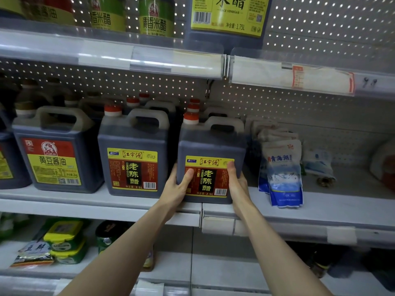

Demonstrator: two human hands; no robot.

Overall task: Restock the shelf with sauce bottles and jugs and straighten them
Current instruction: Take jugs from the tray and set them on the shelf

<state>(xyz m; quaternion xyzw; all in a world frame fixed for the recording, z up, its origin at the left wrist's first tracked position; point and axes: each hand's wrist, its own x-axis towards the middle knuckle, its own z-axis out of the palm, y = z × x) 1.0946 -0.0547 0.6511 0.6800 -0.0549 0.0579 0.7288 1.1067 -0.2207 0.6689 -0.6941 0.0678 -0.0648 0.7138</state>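
A dark vinegar jug [210, 144] with a red cap and a yellow-and-red label stands at the front of the middle shelf [128, 202]. My left hand [178, 184] grips its lower left corner, thumb on the label. On the jug's lower right side my right hand [237, 180] holds it the same way. An identical jug [133, 157] stands just to its left, with more of the same lined up behind both. Further left is a soy sauce jug [55, 154] with a red-and-yellow label.
Blue-and-white salt bags [282, 167] lean right of the held jug, with bare shelf beyond them. The upper shelf holds green-labelled vinegar bottles [155, 17] and a large yellow-labelled jug [228, 20]. Green-lidded tubs [66, 240] and packets sit on the lower shelf.
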